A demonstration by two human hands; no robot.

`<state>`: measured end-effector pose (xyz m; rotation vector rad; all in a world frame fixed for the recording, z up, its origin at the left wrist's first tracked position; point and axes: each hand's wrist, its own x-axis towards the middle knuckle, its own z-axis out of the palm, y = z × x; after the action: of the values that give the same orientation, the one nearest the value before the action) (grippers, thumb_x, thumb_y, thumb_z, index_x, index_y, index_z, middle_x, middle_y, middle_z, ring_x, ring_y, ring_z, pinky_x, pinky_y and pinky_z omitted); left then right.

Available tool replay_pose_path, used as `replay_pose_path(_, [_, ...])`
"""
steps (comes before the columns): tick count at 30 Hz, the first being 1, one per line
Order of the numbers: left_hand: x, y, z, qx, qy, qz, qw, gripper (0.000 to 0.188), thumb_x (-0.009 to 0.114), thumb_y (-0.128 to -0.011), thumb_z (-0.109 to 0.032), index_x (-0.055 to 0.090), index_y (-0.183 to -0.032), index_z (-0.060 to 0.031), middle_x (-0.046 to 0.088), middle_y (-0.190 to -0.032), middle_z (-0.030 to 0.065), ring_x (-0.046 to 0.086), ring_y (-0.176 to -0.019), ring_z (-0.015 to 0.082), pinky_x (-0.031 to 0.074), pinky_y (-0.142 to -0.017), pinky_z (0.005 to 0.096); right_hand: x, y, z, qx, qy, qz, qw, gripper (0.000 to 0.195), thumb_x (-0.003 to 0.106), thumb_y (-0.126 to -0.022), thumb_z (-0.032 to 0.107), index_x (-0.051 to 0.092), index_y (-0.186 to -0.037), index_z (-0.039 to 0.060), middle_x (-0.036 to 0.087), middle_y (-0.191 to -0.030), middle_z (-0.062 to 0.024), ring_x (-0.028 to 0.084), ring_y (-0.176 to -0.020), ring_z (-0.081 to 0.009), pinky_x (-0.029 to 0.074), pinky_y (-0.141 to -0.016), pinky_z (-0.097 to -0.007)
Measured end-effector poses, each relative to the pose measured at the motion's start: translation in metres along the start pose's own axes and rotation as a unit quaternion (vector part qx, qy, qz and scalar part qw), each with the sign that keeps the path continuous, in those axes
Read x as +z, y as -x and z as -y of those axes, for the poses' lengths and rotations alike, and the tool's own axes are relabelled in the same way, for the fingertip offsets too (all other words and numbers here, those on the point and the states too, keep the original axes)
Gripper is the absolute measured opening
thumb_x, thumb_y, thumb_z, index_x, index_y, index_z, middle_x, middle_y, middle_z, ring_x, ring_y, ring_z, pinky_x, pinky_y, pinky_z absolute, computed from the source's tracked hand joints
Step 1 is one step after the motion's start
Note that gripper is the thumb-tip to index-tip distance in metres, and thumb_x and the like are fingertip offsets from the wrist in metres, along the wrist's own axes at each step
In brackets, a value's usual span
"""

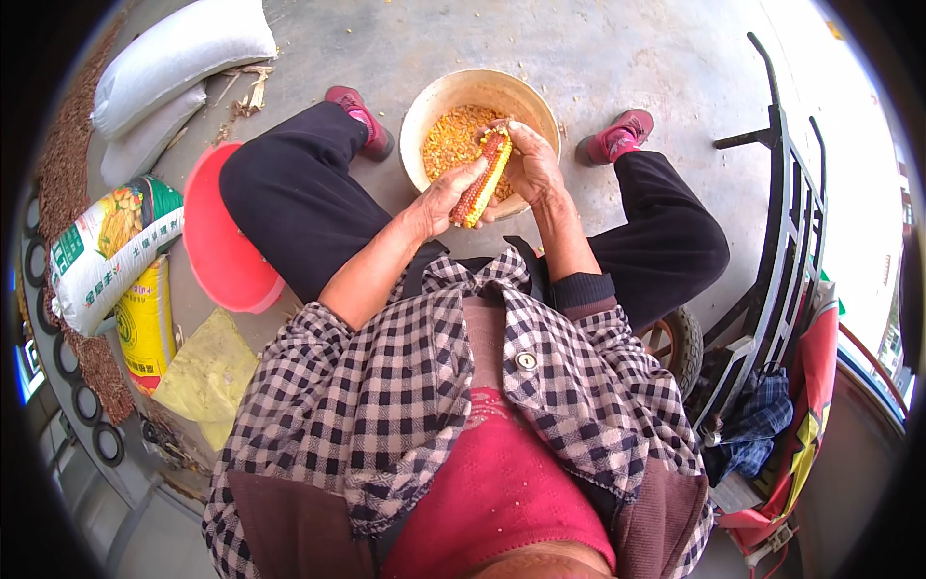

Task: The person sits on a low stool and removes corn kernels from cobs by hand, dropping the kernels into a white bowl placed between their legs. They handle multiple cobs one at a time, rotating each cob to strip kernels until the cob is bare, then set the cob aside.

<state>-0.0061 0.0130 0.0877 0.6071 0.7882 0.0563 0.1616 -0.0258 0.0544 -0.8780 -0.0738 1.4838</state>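
A partly shelled corn cob [483,177] is held at a slant over the near side of a round pale bucket [535,94]. Yellow kernels still cover its right side, while the reddish core shows bare along the left. My left hand [448,194] grips the cob from the left, the thumb lying along it. Around its upper end and right side is my right hand [532,159], with some fingers hidden behind the cob. Loose orange-yellow corn kernels [452,141] cover the bottom of the bucket, which stands on the floor between my feet.
A red plastic basin [210,239] sits by my left leg. Beyond it lie a printed sack [116,246], a yellow bag [145,318] and stacked white sacks [181,61]. To my right stands a black metal hand cart [781,217] with a wheel [684,344]. Stray kernels and husk bits [253,90] dot the concrete.
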Motion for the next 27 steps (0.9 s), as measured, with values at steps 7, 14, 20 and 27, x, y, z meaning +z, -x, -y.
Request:
replay_pose_path(7, [0.013, -0.029, -0.017, 0.122, -0.045, -0.082, 0.988, 0.063, 0.046, -0.089, -0.062, 0.052, -0.119, -0.0078, 0.058, -0.084, 0.0034, 0.061, -0.068, 0.0132, 0.055, -0.055, 0.0267, 0.01, 0.002, -0.007, -0.023, 0.036, -0.054, 0.998, 0.017, 0.059, -0.092, 0.014, 0.06, -0.105, 0.003, 0.064, -0.094, -0.005, 0.061, -0.084, -0.0141, 0.052, -0.073, -0.0276])
replay_pose_path(14, [0.018, -0.034, -0.019, 0.123, -0.087, -0.093, 0.984, 0.06, 0.045, -0.091, -0.06, 0.055, -0.119, -0.0074, 0.058, -0.086, 0.0046, 0.059, -0.068, 0.0132, 0.053, -0.051, 0.0299, 0.008, 0.001, -0.015, -0.028, 0.025, -0.056, 0.998, 0.02, 0.06, -0.091, 0.017, 0.06, -0.105, 0.0024, 0.062, -0.086, -0.0046, 0.059, -0.072, -0.0129, 0.049, -0.058, -0.0257])
replay_pose_path(20, [0.017, -0.032, -0.013, 0.089, -0.063, -0.106, 0.988, 0.051, 0.041, -0.094, -0.054, 0.056, -0.106, -0.0064, 0.057, -0.073, 0.0057, 0.058, -0.054, 0.0155, 0.05, -0.045, 0.0295, 0.004, 0.003, -0.02, -0.007, 0.024, -0.054, 0.998, 0.024, 0.056, -0.092, 0.021, 0.06, -0.104, 0.0004, 0.062, -0.087, -0.0069, 0.059, -0.071, -0.0158, 0.048, -0.061, -0.0291])
replay_pose_path(27, [0.018, -0.033, -0.008, 0.072, -0.06, -0.133, 0.987, 0.05, 0.031, -0.096, -0.048, 0.056, -0.114, -0.0085, 0.057, -0.067, 0.0078, 0.056, -0.047, 0.0184, 0.047, -0.04, 0.0306, 0.005, 0.004, -0.031, -0.021, 0.031, -0.091, 0.995, 0.023, 0.054, -0.092, 0.018, 0.06, -0.104, -0.0013, 0.064, -0.093, -0.0106, 0.062, -0.083, -0.0207, 0.051, -0.078, -0.034])
